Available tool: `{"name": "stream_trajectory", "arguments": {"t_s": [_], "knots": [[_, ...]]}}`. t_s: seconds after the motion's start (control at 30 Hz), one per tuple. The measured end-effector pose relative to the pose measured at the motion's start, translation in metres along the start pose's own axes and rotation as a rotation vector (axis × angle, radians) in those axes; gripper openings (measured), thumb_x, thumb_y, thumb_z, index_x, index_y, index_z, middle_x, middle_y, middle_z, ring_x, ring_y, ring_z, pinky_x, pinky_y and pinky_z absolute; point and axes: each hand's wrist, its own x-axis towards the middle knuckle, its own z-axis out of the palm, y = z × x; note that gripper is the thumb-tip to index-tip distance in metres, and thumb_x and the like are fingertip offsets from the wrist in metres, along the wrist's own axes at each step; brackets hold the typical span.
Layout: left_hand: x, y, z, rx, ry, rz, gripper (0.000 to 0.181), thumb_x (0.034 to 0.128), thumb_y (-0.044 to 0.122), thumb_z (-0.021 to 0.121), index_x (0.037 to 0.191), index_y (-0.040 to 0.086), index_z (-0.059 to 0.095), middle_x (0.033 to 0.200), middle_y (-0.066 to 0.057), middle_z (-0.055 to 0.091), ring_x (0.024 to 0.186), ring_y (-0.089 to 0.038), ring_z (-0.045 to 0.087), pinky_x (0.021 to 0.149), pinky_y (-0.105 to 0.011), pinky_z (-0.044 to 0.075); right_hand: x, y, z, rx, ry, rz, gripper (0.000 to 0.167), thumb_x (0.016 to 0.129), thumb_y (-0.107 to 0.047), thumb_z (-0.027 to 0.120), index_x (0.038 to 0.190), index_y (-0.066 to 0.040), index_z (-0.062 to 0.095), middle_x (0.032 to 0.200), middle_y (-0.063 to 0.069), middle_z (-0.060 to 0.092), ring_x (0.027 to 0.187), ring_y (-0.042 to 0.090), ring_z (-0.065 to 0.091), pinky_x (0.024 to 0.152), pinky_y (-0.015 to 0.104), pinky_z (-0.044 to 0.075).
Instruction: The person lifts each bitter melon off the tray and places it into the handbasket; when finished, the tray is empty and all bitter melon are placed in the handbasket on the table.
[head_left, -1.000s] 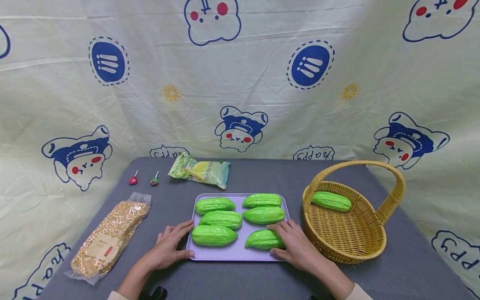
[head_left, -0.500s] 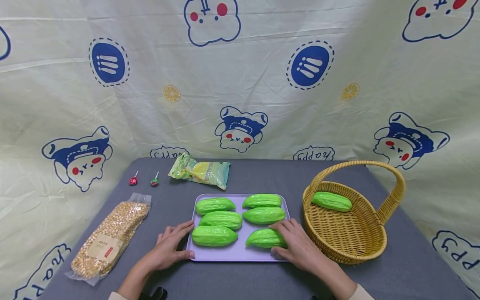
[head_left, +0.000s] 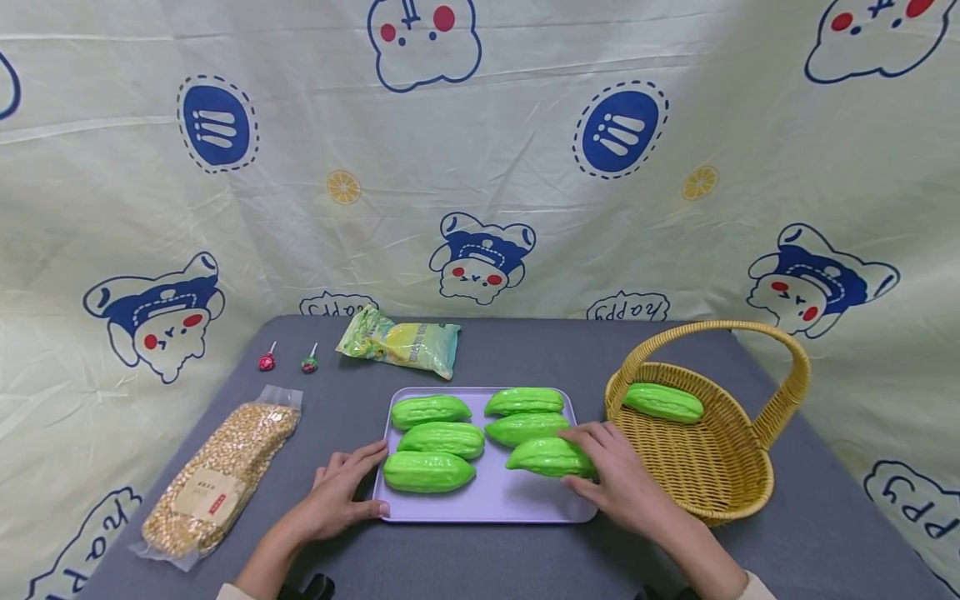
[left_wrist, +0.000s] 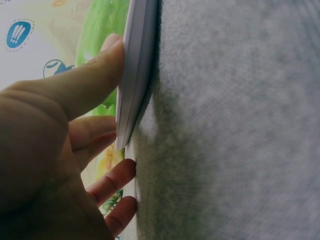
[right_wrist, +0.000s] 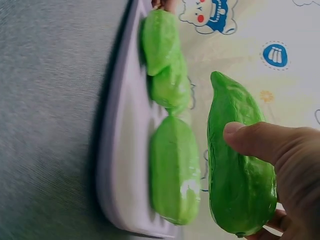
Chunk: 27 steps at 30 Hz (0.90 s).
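Head view: the right hand (head_left: 621,477) partly hides the gripped gourd (head_left: 547,457).

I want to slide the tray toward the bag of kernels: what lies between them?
The head view shows the left hand, touching the purple tray, then bare gray tablecloth to the bag of kernels.

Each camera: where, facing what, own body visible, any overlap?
Head: on the head, facing forward-down at tray and basket; left hand, right hand, forearms show.
Left wrist: worn there, facing the tray edge; left hand shows.
Right wrist: worn there, facing held gourd; right hand shows, bit of left hand too.
Head and right wrist share that gourd.
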Motion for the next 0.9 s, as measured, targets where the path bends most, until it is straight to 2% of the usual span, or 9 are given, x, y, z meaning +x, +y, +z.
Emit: {"name": "stream_trajectory", "arguments": {"t_s": [0.33, 0.5, 0.9], "knots": [[0.000, 0.001, -0.001, 0.001, 0.001, -0.004, 0.080, 0.0719, 0.041, 0.075, 0.140, 0.012, 0.046, 0.148, -0.002, 0.041, 0.108, -0.019, 0.038, 0.079, -0.033, 0.024, 0.004, 0.007, -0.033, -0.020, 0.066, -0.009, 0.061, 0.062, -0.019, 0.085, 0.117, -0.008, 0.061, 0.107, 0.003, 0.063, 0.097, 0.018, 0.050, 0.084, 0.033, 0.036], [0.000, 0.001, -0.001, 0.001, 0.001, -0.002, 0.080, 0.0717, 0.041, 0.076, 0.140, 0.012, 0.046, 0.148, -0.002, 0.041, 0.106, -0.018, 0.038, 0.079, -0.033, 0.024, 0.001, 0.015, -0.049, -0.031, 0.084, 0.018, 0.062, 0.062, -0.018, 0.085, 0.119, -0.008, 0.061, 0.110, 0.006, 0.062, 0.101, 0.021, 0.050, 0.087, 0.034, 0.034], [0.001, -0.001, 0.000, -0.005, -0.004, -0.012, 0.080, 0.0716, 0.040, 0.076, 0.140, 0.012, 0.046, 0.148, -0.002, 0.041, 0.106, -0.017, 0.038, 0.079, -0.033, 0.023, -0.009, 0.034, -0.076, -0.103, 0.101, 0.088, 0.061, 0.061, -0.015, 0.085, 0.117, -0.008, 0.061, 0.108, 0.008, 0.063, 0.094, 0.020, 0.048, 0.076, 0.031, 0.034]]}}
